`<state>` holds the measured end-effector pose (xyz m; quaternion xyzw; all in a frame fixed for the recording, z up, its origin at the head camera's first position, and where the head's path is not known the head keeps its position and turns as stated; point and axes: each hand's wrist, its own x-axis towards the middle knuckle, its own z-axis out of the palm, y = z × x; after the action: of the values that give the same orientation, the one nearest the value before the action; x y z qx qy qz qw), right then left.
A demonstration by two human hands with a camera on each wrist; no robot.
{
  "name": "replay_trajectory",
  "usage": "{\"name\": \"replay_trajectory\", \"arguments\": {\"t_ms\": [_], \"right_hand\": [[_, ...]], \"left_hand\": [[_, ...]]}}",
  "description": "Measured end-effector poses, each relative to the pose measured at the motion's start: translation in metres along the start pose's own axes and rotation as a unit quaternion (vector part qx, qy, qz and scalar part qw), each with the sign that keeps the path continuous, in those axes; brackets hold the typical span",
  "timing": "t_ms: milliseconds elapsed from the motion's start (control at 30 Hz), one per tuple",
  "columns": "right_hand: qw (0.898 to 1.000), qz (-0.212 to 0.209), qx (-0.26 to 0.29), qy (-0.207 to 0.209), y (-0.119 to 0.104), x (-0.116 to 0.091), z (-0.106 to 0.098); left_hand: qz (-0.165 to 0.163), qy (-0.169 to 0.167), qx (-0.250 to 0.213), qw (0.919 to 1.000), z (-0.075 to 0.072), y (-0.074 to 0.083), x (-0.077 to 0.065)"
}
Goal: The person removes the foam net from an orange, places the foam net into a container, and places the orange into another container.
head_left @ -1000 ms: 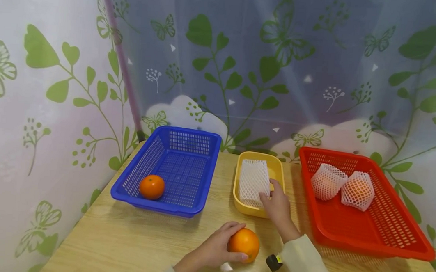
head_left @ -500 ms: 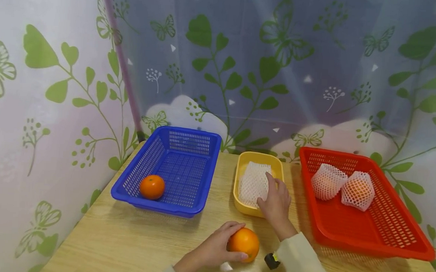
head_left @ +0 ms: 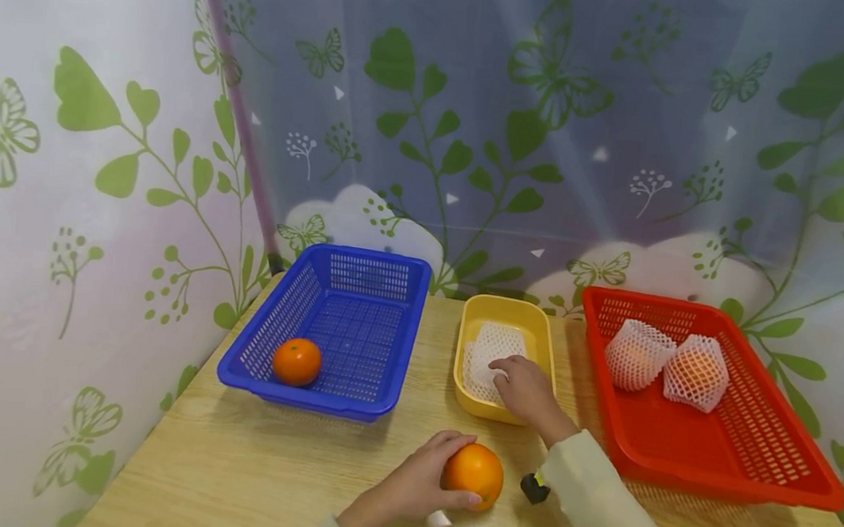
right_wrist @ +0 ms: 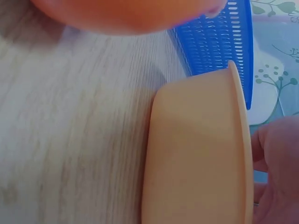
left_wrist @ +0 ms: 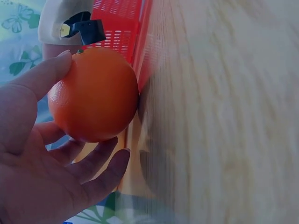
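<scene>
Holding orange [head_left: 475, 476] with left hand [head_left: 419, 483]

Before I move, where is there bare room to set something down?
Bare table lies left of the left hand, in front of the blue basket; the red basket has bare floor in front of its netted fruit. Crowded: the yellow tray, with the right hand over white nets, and around the gripped orange.
</scene>
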<state>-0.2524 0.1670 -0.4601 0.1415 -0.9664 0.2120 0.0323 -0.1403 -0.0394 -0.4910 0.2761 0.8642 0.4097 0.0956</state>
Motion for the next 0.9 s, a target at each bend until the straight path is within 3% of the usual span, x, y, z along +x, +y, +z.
{"name": "replay_trajectory", "arguments": {"t_ms": [533, 900], "right_hand": [[0.991, -0.007, -0.005, -0.135, 0.001, 0.01, -0.003], [0.984, 0.013, 0.007, -0.175, 0.0, 0.01, -0.004]], "left_hand": [[-0.002, 0.003, -0.007, 1.0, 0.001, -0.001, 0.0], [0.003, 0.003, -0.013, 0.9999, -0.001, 0.002, -0.001]]}}
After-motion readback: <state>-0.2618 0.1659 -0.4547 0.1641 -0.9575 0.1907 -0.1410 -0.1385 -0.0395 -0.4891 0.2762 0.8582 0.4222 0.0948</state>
